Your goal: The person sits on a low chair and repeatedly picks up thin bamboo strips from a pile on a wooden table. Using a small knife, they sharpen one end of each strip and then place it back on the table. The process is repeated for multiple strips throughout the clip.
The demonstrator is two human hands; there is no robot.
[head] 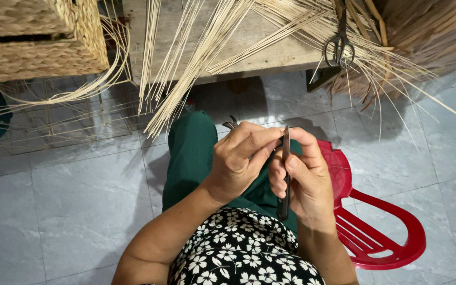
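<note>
My right hand [304, 182] grips a long dark knife [286, 174], held upright with its blade pointing up. My left hand [241, 158] is closed beside it, its fingertips touching the blade's upper part. A small metal piece [231, 124] sticks out behind the left hand's knuckles. Both hands hover over my lap, above green trousers [191, 153] and a black floral top [238, 253].
A wooden bench [270, 47] ahead carries long pale reed strips [196, 58] that hang over its edge, and scissors [339, 47]. A woven basket [38, 37] stands upper left above a wire frame [59, 121]. A red plastic chair [376, 221] lies at my right on the grey tiles.
</note>
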